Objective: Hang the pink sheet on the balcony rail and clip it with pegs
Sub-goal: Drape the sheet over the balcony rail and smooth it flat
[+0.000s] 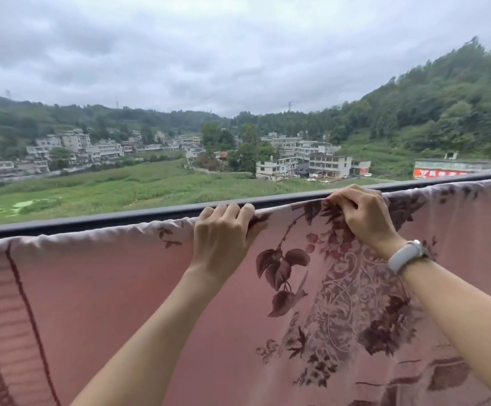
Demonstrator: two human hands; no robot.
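**A:** Pink sheet is filling the lower half of the head view, its top hem lying along the balcony rail from left edge to right.

**B:** Both hands are working that hem?

**A:** Yes. Left hand, centre frame, is curling its fingers over the hem; right hand, right of centre, is pinching the fabric.

**B:** So the draping step is nearly done?

**A:** I'm judging so. No pegs are showing; clipping calls for one hand fetching them.

A dark balcony rail runs across, with the pink sheet draped along it.
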